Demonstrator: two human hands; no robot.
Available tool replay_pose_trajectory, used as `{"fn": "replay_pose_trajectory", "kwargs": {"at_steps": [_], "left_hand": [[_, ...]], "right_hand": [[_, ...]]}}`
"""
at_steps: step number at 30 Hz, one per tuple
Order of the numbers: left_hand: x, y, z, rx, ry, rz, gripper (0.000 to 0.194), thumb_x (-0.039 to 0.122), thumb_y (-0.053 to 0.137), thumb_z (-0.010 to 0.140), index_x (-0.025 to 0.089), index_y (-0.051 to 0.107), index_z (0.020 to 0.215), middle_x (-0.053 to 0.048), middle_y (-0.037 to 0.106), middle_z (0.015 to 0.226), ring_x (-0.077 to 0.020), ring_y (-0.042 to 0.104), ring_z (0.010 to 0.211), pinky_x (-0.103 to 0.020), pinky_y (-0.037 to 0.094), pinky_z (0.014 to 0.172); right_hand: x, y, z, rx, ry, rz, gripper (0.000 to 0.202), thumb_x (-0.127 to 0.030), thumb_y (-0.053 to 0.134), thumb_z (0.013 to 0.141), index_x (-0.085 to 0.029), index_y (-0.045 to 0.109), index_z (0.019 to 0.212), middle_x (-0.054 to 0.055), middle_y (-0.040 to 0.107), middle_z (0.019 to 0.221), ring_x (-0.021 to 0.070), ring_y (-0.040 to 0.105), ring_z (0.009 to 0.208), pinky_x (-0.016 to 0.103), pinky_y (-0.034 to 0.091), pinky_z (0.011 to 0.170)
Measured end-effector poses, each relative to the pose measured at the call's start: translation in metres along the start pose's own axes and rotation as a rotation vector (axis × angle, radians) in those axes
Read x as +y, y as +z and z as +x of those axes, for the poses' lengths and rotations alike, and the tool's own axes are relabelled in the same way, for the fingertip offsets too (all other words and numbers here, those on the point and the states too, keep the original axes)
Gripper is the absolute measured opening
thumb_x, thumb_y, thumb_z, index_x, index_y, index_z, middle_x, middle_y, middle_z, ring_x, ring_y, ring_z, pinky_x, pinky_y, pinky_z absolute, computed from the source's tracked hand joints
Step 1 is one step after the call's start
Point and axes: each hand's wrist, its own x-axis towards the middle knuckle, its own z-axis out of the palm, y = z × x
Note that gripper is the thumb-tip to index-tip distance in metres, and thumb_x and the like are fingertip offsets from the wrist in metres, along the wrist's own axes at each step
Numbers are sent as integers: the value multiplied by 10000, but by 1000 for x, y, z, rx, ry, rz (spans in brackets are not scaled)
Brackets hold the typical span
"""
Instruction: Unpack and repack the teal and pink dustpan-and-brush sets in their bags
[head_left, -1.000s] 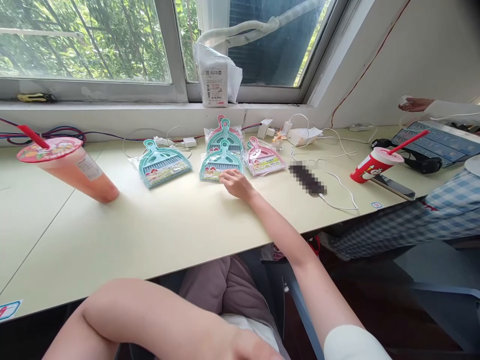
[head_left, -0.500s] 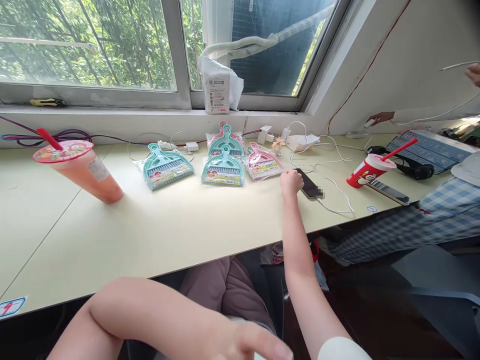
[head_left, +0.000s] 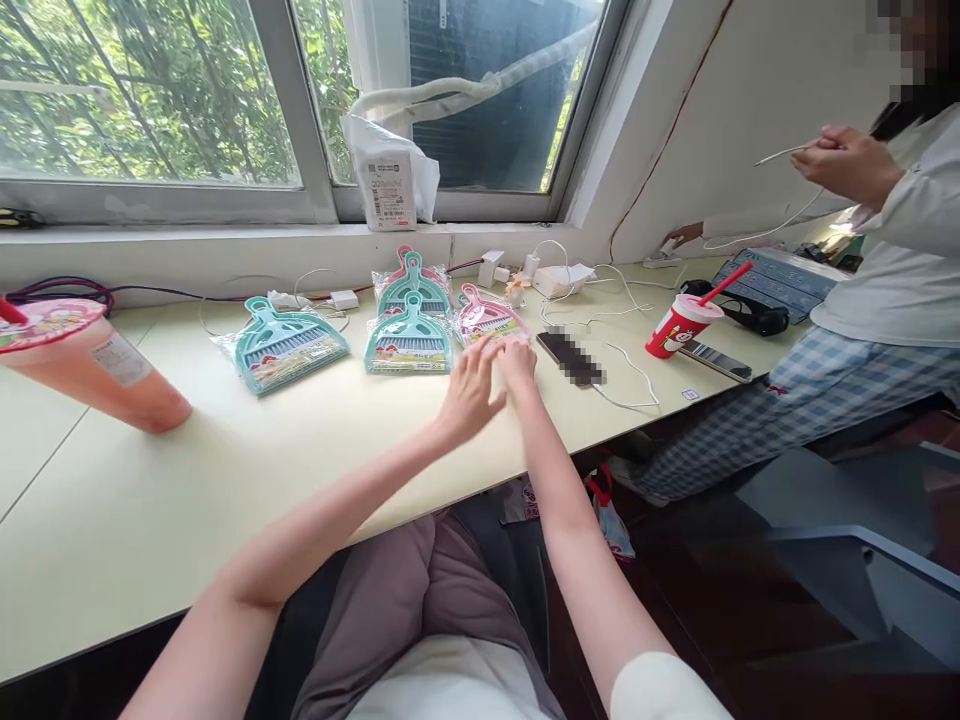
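Just beyond the fingers — left spread, no hold visible; right curled, grip unclear — pink dustpan set, best steadied by its rim.

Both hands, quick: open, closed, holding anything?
Left hand: open, fingers spread, beside the right hand; contact with the pink dustpan set cannot be told.
Right hand: at that set's near edge; whether it grips cannot be told.

Pink dustpan-and-brush set, clear-wrapped, lower edge hidden, frame centre | teal front set, wrapped, handle up-frame, just left | teal-and-pink rear pair, wrapped, overlapping, behind | teal outer set, wrapped, slanted, centre-left
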Motion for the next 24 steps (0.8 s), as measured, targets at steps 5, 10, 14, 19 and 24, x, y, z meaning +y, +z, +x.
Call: {"fn": "replay_pose_trajectory", "kwargs": {"at_steps": [5,10,14,19,24], "left_hand": [[-70,53,48,-254,-336,204,677,243,625,854,86,353,1453,-226,486,1414,-350,432,1320,-446,370,1047],[-82,72,61,-245,-379,333,464,174,460,928,95,467,1386,-202,597,1274,-325,487,1207,-424,340,983],[-89,80,75,-242,-357,350,339,138,359,950,134,660,1103,-173,678,1113,-321,515,1123,-446,316,958],[-101,79,90,-277,-422,298,285,115,406,909,159,687,896,-137,729,974,-310,562,1021,-435,336,904],[-104,81,93,-326,-429,326,266,77,413,873,171,658,914,-114,734,953,-296,582,1005,-420,346,878]], "right_hand": [[1,7,2,47,21,65,350,-119,428,950,-173,711,1148,119,664,1257,242,540,1176,363,398,989],[2,21,-4,78,-88,33,379,-122,416,949,-145,654,1242,152,608,1346,269,522,1218,418,387,1019],[4,26,-8,61,-209,15,416,-104,447,918,-78,581,1312,207,550,1398,288,480,1283,437,339,1081],[13,21,-2,16,-252,85,452,-92,458,901,-116,551,1342,171,524,1431,279,434,1335,450,293,1125],[22,14,11,-13,-279,169,388,-100,454,920,-168,605,1271,120,577,1376,245,470,1304,430,294,1130]]}}
